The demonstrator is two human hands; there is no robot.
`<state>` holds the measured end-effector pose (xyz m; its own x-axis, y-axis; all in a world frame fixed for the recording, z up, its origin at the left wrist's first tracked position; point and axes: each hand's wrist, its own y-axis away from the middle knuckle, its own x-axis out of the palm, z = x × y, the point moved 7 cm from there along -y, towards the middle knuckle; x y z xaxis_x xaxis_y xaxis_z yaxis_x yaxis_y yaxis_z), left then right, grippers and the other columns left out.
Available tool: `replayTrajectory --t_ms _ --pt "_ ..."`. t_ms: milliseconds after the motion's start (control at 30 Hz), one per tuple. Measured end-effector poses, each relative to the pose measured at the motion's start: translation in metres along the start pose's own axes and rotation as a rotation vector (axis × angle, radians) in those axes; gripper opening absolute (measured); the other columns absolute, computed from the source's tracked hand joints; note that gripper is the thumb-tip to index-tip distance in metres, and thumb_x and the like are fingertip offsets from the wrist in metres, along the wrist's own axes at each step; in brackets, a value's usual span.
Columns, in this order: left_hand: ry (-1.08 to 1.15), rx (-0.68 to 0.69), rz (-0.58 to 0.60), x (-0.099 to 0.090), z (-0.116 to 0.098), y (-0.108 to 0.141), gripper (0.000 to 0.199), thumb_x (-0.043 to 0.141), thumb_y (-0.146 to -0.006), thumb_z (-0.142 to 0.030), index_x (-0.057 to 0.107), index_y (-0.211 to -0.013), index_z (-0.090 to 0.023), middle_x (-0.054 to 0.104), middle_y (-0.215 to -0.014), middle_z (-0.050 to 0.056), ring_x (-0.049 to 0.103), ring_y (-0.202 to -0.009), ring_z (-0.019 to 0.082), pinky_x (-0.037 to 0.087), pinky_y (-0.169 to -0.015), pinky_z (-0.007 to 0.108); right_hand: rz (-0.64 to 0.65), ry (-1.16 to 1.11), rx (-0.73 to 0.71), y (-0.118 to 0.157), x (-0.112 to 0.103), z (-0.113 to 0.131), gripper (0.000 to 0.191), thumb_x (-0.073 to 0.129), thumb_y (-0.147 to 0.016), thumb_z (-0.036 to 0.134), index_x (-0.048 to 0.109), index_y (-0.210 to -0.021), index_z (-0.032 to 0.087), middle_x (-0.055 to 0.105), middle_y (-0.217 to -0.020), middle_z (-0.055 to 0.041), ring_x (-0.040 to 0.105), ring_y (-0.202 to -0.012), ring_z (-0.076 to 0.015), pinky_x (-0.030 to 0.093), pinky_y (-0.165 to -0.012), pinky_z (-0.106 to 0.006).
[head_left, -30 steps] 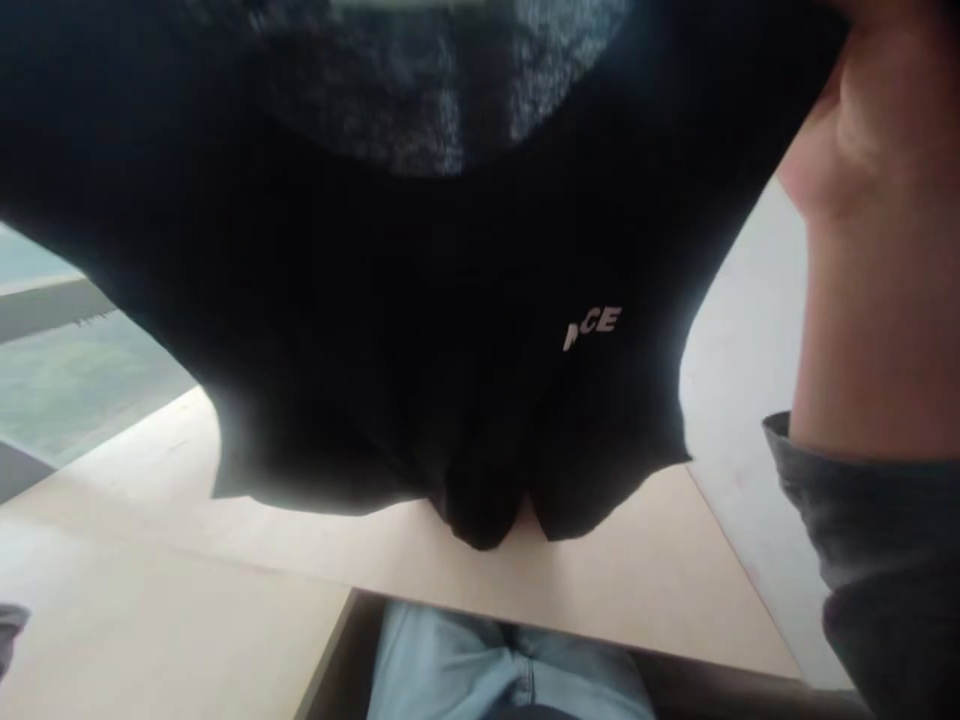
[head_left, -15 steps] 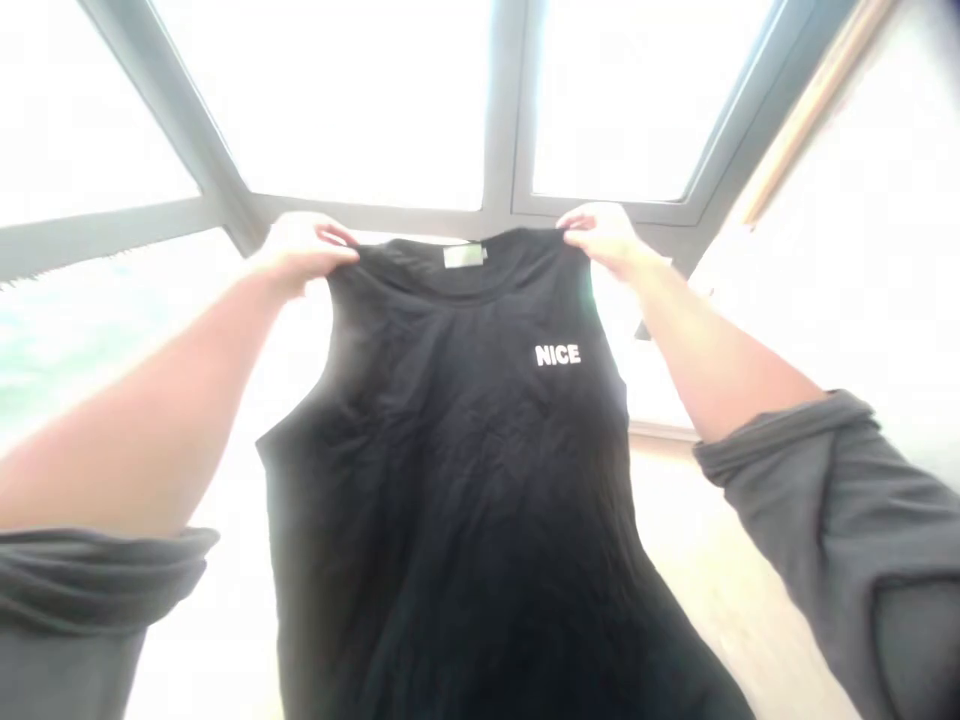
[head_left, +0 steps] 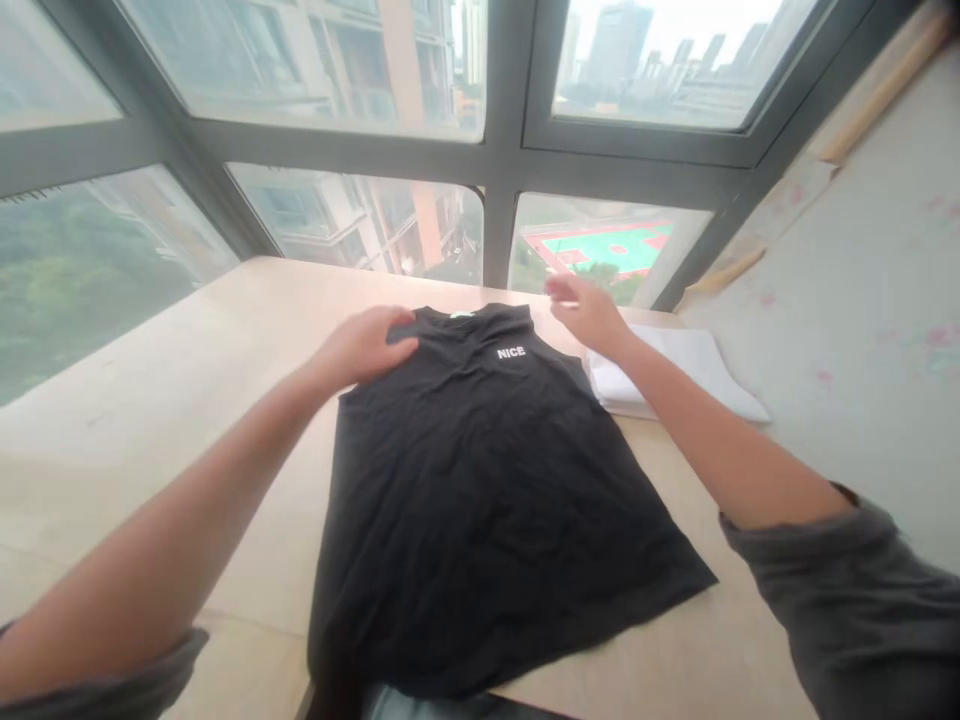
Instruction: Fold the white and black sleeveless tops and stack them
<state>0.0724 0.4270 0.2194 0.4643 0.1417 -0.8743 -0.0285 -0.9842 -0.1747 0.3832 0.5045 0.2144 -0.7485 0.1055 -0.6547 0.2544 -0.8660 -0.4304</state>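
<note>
A black sleeveless shirt [head_left: 480, 480] with a small white NICE print lies spread on a pale wooden table [head_left: 262, 320], its neck toward the windows. My left hand [head_left: 367, 345] is at the shirt's left shoulder, thumb and fingers apart, with no cloth seen pinched between them. Just beyond the right shoulder, my right hand [head_left: 585, 310] hovers above the table, holding nothing, its fingers bent and slightly apart.
Folded white cloth [head_left: 675, 375] lies on the table to the right, partly behind my right forearm. Grey window frames [head_left: 502, 165] border the far side. A flower-patterned wall [head_left: 862, 300] stands at the right. Something dark and grey shows at the bottom edge.
The shirt has come down from being held up by both shoulders and now lies on the table. Both hands have lowered and let go of the shoulders. The view is less overexposed.
</note>
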Motion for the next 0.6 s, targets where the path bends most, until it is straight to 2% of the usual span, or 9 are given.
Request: replayTrajectory --t_ms 67,133,200,233,300,367,433,500,600 --pt "-0.13 0.147 0.144 0.035 0.004 0.072 0.041 0.057 -0.085 -0.042 0.065 -0.118 -0.019 0.066 -0.123 0.009 0.061 -0.116 0.028 0.046 -0.103 0.043 0.172 -0.069 0.036 0.067 0.008 -0.005 0.03 0.053 -0.088 0.017 0.064 -0.116 0.019 0.069 -0.116 -0.0068 0.068 -0.1 -0.0181 0.055 -0.092 -0.035" --pt "-0.201 0.11 0.213 0.064 0.023 0.151 0.043 0.051 -0.089 -0.045 0.063 -0.121 -0.02 0.065 -0.125 0.01 0.063 -0.113 0.028 0.05 -0.098 0.044 0.285 -0.051 0.053 0.137 0.011 -0.012 0.032 0.053 -0.089 0.02 0.064 -0.119 0.02 0.069 -0.119 -0.007 0.068 -0.104 -0.0197 0.056 -0.093 -0.038" --pt "-0.241 0.034 0.189 0.083 0.04 0.221 0.045 0.049 -0.091 -0.047 0.062 -0.123 -0.019 0.064 -0.128 0.012 0.064 -0.112 0.028 0.051 -0.097 0.044 0.359 -0.003 0.025 0.201 0.014 -0.015 0.035 0.053 -0.091 0.025 0.063 -0.124 0.022 0.066 -0.127 -0.0075 0.063 -0.117 -0.0225 0.05 -0.103 -0.044" --pt "-0.273 -0.003 0.133 0.088 0.045 0.249 0.048 0.049 -0.091 -0.048 0.061 -0.125 -0.017 0.063 -0.13 0.015 0.063 -0.114 0.029 0.051 -0.097 0.045 0.398 0.031 0.003 0.229 0.017 -0.015 0.036 0.052 -0.093 0.027 0.061 -0.128 0.024 0.063 -0.133 -0.0075 0.058 -0.125 -0.0234 0.047 -0.107 -0.046" --pt "-0.354 -0.031 0.054 0.099 0.045 0.29 0.054 0.048 -0.092 -0.048 0.055 -0.135 -0.016 0.055 -0.142 0.017 0.056 -0.125 0.032 0.048 -0.101 0.05 0.456 0.122 -0.061 0.271 0.027 -0.01 0.041 0.052 -0.094 0.031 0.057 -0.135 0.026 0.054 -0.144 -0.0077 0.046 -0.137 -0.0261 0.04 -0.113 -0.051" --pt "-0.439 -0.016 0.034 0.111 0.037 0.308 0.057 0.049 -0.092 -0.046 0.049 -0.143 -0.019 0.045 -0.151 0.017 0.045 -0.136 0.036 0.04 -0.106 0.057 0.487 0.235 -0.119 0.295 0.04 -0.003 0.049 0.053 -0.094 0.035 0.05 -0.142 0.027 0.043 -0.153 -0.0085 0.036 -0.143 -0.0303 0.032 -0.116 -0.058" --pt "-0.494 0.003 0.044 0.12 0.031 0.307 0.06 0.051 -0.091 -0.044 0.045 -0.147 -0.022 0.037 -0.156 0.016 0.035 -0.142 0.039 0.034 -0.109 0.06 0.467 0.337 -0.14 0.306 0.053 0.003 0.057 0.055 -0.093 0.038 0.045 -0.147 0.025 0.035 -0.157 -0.0104 0.031 -0.145 -0.0347 0.026 -0.116 -0.063" --pt "-0.513 0.011 0.05 0.125 0.031 0.295 0.062 0.051 -0.092 -0.044 0.042 -0.149 -0.023 0.033 -0.158 0.016 0.03 -0.145 0.039 0.032 -0.111 0.06 0.415 0.399 -0.129 0.306 0.064 0.005 0.06 0.054 -0.093 0.042 0.043 -0.149 0.024 0.031 -0.159 -0.012 0.03 -0.146 -0.0367 0.025 -0.115 -0.065" --pt "-0.533 0.013 0.065 0.125 0.049 0.268 0.062 0.048 -0.093 -0.046 0.042 -0.149 -0.021 0.032 -0.159 0.016 0.03 -0.145 0.038 0.03 -0.112 0.06 0.374 0.449 -0.108 0.3 0.078 0.003 0.059 0.049 -0.095 0.044 0.043 -0.149 0.023 0.03 -0.159 -0.0118 0.029 -0.146 -0.0359 0.024 -0.116 -0.064"
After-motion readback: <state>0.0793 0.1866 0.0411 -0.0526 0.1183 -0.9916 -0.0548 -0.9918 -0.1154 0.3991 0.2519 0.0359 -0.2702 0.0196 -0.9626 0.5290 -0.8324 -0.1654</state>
